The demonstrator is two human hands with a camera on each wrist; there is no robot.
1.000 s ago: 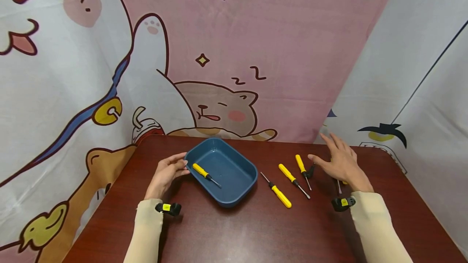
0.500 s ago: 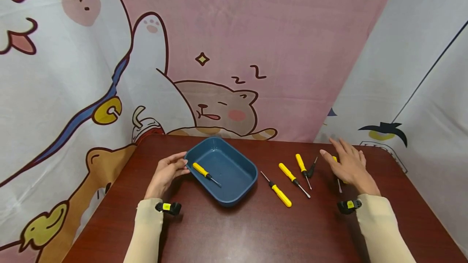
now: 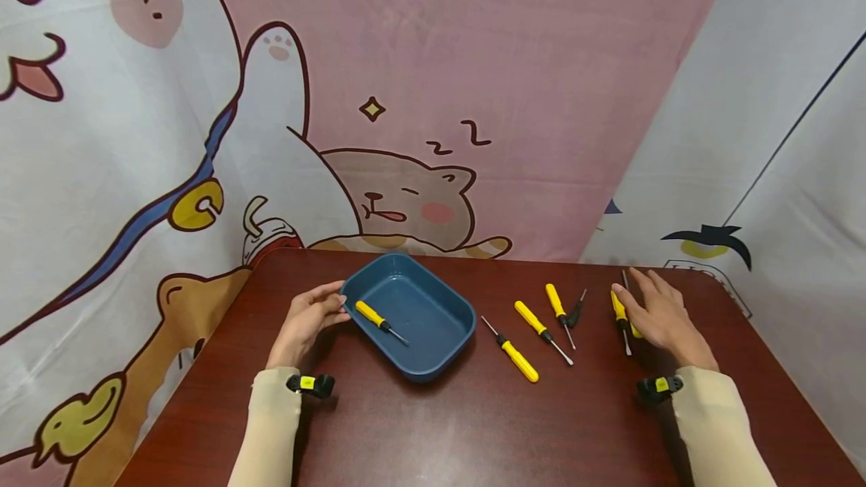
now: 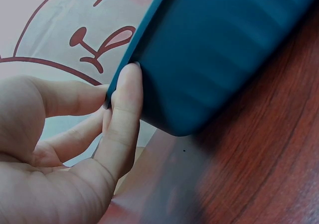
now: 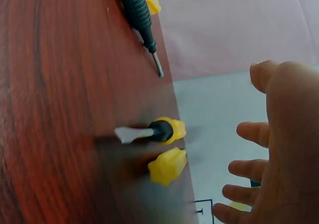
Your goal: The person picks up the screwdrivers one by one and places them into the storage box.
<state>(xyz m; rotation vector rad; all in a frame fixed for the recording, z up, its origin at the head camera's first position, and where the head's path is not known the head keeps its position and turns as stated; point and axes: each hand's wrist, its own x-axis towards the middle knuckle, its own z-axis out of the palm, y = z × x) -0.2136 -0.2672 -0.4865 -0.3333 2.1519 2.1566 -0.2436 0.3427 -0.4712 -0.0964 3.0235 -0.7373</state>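
My left hand [image 3: 306, 325] pinches the left rim of a blue plastic tray [image 3: 440, 329] between thumb and fingers, seen close up at the tray wall [image 4: 229, 59] in the left wrist view. A yellow-handled screwdriver [image 3: 370, 313] lies inside the tray. Over at the right, my right hand [image 3: 666, 322] hovers with spread fingers, holding nothing. Below its thumb lies a yellow-and-black screwdriver [image 3: 619, 310]. Right beside that one is another yellow-handled screwdriver [image 3: 636, 331], partly hidden by the hand; its handle end [image 5: 168, 167] faces the right wrist camera.
Between tray and right hand lie three yellow-handled screwdrivers: one nearest the tray [image 3: 519, 361], a middle one [image 3: 531, 314] and a farther one [image 3: 553, 297]. A small black screwdriver [image 3: 575, 314] lies against the farther one. A printed cloth [image 3: 541, 96] hangs behind the table's back edge.
My right hand has moved right and lower, from beside the black screwdriver to over the two right-hand screwdrivers, uncovering the black one. The left hand and tray have stayed put.
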